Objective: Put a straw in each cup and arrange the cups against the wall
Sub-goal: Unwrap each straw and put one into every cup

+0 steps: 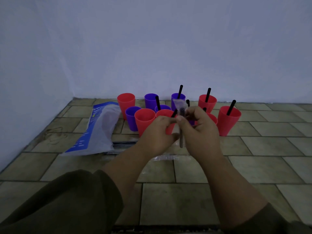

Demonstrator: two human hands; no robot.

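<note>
Dead centre, in front of the cup cluster: both hands on one wrapped straw (181, 141), held roughly upright.
- left hand (157, 134) pinches it near the top
- right hand (200, 130) has its fingers curled round it from the 3 o'clock side
- clear wrapper end (179, 103) sticks up past the fingers at 12 o'clock; the lower end hangs below the hands at 6

Cups, read from the hands:
- 10 to 11 o'clock, no straw: red back cup (126, 103) and purple back cup (150, 100) by the wall (152, 48); purple front cup (132, 119) and red front cup (144, 121) nearer, side by side
- 12 o'clock, black straw in each: purple wall cup (174, 96), middle purple cup (166, 108)
- 1 o'clock: red wall cup (211, 103), straw in
- 3 o'clock: red right cup (228, 123), straw leaning right, standing off the wall
- more red cups behind both hands, mostly hidden; can't tell the count

Blue-and-white bag (101, 130) lies on the tile floor (253, 149) at 9 o'clock. Crumpled clear wrappers (166, 157) lie at 6 o'clock, between the forearms.
</note>
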